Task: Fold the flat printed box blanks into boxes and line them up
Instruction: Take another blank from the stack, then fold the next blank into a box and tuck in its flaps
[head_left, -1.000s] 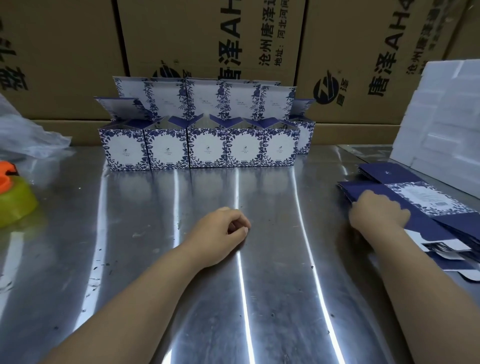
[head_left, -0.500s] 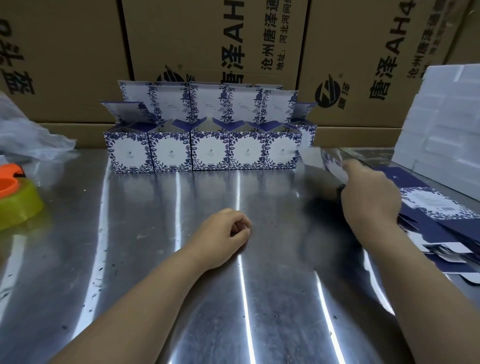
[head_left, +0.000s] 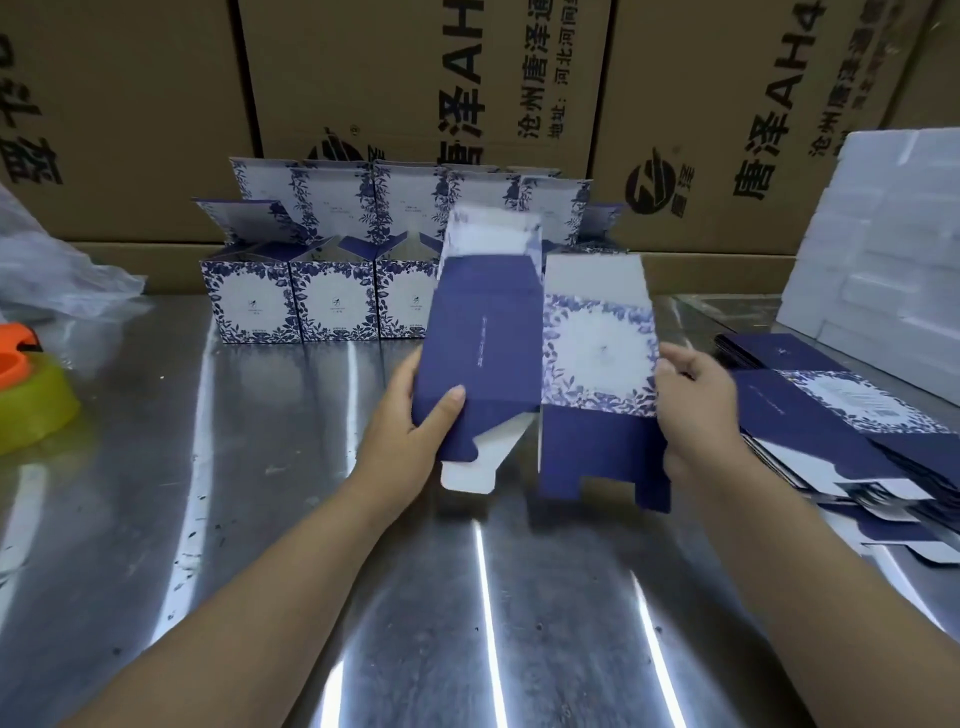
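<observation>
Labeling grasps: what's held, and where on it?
One box blank, in both hands: left hand grips the navy panel's left edge, right hand grips the floral panel's right edge.

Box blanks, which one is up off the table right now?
The blank held at centre: the left hand grips its left edge, the right hand its right edge. The others lie flat in the stack at right.

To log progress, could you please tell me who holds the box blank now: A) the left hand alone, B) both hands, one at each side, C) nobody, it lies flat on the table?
B: the left hand grips the navy panel of the box blank, the right hand its floral edge.
</observation>
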